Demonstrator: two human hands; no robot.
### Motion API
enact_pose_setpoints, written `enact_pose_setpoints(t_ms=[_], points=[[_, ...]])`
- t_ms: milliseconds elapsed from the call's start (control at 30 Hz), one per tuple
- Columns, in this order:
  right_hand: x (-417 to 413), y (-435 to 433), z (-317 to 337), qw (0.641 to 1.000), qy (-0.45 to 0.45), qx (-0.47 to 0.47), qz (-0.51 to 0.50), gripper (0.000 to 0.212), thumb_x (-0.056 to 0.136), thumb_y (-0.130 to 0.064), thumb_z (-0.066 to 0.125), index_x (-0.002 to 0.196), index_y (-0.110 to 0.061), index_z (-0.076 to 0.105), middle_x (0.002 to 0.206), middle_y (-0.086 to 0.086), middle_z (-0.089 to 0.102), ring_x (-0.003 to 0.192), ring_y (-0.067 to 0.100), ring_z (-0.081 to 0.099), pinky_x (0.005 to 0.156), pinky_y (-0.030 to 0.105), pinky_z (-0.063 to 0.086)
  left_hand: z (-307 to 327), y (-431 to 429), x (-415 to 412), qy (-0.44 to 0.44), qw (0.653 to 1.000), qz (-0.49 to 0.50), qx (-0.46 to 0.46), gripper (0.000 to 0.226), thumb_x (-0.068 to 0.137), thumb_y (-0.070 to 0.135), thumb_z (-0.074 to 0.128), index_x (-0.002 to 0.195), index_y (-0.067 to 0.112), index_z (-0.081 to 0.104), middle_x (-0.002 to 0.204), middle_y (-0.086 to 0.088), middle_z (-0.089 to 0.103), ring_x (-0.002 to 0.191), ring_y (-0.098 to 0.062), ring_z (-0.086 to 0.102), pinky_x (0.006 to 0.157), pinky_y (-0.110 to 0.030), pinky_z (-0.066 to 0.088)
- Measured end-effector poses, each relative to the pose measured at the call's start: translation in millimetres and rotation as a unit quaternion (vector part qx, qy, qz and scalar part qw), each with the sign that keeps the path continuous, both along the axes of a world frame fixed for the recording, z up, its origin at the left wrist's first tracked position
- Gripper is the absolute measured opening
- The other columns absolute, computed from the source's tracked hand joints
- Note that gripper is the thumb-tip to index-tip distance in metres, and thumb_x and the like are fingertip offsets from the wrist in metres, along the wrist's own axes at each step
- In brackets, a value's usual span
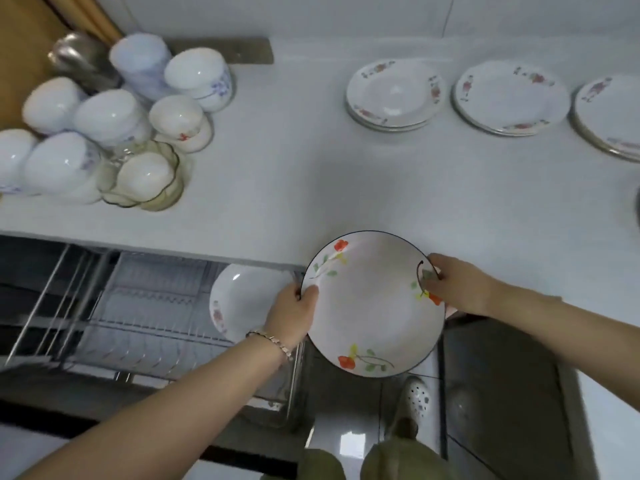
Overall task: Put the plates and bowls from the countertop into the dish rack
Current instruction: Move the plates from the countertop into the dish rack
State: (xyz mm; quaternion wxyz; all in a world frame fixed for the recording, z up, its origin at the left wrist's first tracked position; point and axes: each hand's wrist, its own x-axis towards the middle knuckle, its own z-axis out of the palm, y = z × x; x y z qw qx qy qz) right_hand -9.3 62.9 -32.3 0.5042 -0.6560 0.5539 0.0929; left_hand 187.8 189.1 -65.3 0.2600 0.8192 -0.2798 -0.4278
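— Two hands on one plate, is that right?

— Yes. The left hand [294, 313] grips the left rim of the flowered plate [374, 306], thumb on its face and fingers behind it. The right hand [453, 285] grips the opposite rim, fingers curled over the edge.

— Where is that plate?

— In the air, off the countertop [294, 174], just past its front edge and face up towards the camera. It hangs beside the right end of the dish rack [138, 306], which sits pulled out below the counter.

— Anything in the rack?

— One white plate [242, 299] stands on edge at its right end, just beside the left hand. I can't tell if the two plates touch.

— And on the counter?

— Three plate stacks along the back right: one [394, 93], a second [509, 97], and a third [609, 112] cut off by the frame. At the left, a cluster of bowls [114, 116] stands upside down, one of them on a glass bowl [149, 181].

— Anything on the wrists?

— A bracelet [270, 341] on the left one.
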Motion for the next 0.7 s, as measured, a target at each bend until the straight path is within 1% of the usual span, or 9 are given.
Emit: enact_pose_setpoints(t_ms=[100,200,233,300,367,433,533,633,700], points=[[73.1,47.0,-13.6,0.999,-0.015,0.039,-0.01,0.025,0.094,-0.005,0.042,0.074,-0.019,0.046,0.068,0.0,0.051,0.057,0.009,0.05,0.033,0.008,0.039,-14.7,45.4,71.2,-0.009,0.999,0.024,0.027,0.032,0.096,0.027,0.041,0.066,0.017,0.043,0.065,0.001,0.046,0.058,-0.013,0.044,0.049,-0.023,0.032],[135.6,88.6,-35.2,0.998,-0.012,0.067,-0.005,0.029,0.096,-0.005,0.04,0.072,-0.022,0.046,0.067,-0.002,0.052,0.055,0.009,0.053,0.036,0.009,0.041,-34.4,84.4,132.5,0.004,0.997,0.028,0.068,0.03,0.097,0.03,0.04,0.076,0.01,0.049,0.065,0.001,0.046,0.056,-0.01,0.042,0.048,-0.022,0.029],[152.0,100.5,-45.7,0.997,-0.009,0.073,-0.006,0.027,0.096,-0.006,0.04,0.076,-0.021,0.049,0.067,-0.002,0.054,0.056,0.011,0.054,0.04,0.011,0.045,-41.6,94.6,149.6,0.014,0.996,0.027,0.085,0.03,0.097,0.03,0.04,0.079,0.01,0.053,0.066,0.0,0.049,0.057,-0.01,0.045,0.048,-0.021,0.031],[181.0,122.1,-70.0,0.997,0.006,0.08,-0.009,0.018,0.096,-0.008,0.04,0.099,-0.01,0.057,0.071,0.002,0.058,0.062,0.019,0.058,0.054,0.022,0.054,-57.9,110.6,179.1,0.025,0.993,0.04,0.111,0.032,0.097,0.025,0.041,0.071,0.01,0.054,0.062,-0.001,0.05,0.055,-0.011,0.045,0.048,-0.02,0.031],[205.5,137.7,-95.0,0.996,0.023,0.087,-0.023,0.026,0.096,-0.012,0.04,0.116,-0.002,0.053,0.075,0.006,0.058,0.07,0.024,0.06,0.068,0.031,0.058,-75.6,119.2,202.6,0.01,0.989,0.06,0.138,0.041,0.095,0.018,0.043,0.055,0.01,0.044,0.054,-0.003,0.042,0.05,-0.014,0.039,0.046,-0.021,0.024],[224.8,146.0,-119.1,0.994,0.034,0.088,-0.048,0.029,0.096,-0.016,0.041,0.118,-0.002,0.053,0.082,0.01,0.06,0.083,0.031,0.063,0.083,0.041,0.057,-95.2,119.1,221.5,-0.01,0.984,0.064,0.167,0.047,0.095,0.011,0.042,0.048,0.011,0.034,0.051,-0.004,0.035,0.047,-0.015,0.033,0.046,-0.023,0.02],[245.9,147.7,-153.1,0.992,0.043,0.074,-0.091,0.03,0.096,-0.017,0.042,0.117,-0.001,0.056,0.092,0.016,0.061,0.097,0.039,0.064,0.089,0.049,0.053,-124.8,108.4,244.6,-0.037,0.982,0.045,0.182,0.048,0.094,0.003,0.039,0.048,0.011,0.033,0.053,-0.005,0.036,0.049,-0.014,0.034,0.046,-0.023,0.022],[262.1,137.2,-186.4,0.992,0.051,0.046,-0.11,0.033,0.097,-0.019,0.041,0.122,-0.002,0.055,0.108,0.023,0.065,0.102,0.038,0.062,0.092,0.047,0.051,-152.6,86.2,262.8,-0.04,0.984,0.03,0.172,0.04,0.094,0.002,0.039,0.054,0.007,0.044,0.074,-0.021,0.056,0.068,-0.02,0.045,0.062,-0.022,0.03],[270.8,127.8,-205.6,0.991,0.058,0.026,-0.122,0.034,0.098,-0.019,0.038,0.124,-0.002,0.053,0.112,0.024,0.064,0.102,0.038,0.062,0.091,0.046,0.052,-168.9,67.0,270.4,-0.041,0.984,0.029,0.169,0.03,0.095,0.003,0.039,0.079,-0.007,0.062,0.102,-0.028,0.064,0.079,-0.02,0.047,0.067,-0.023,0.032]])
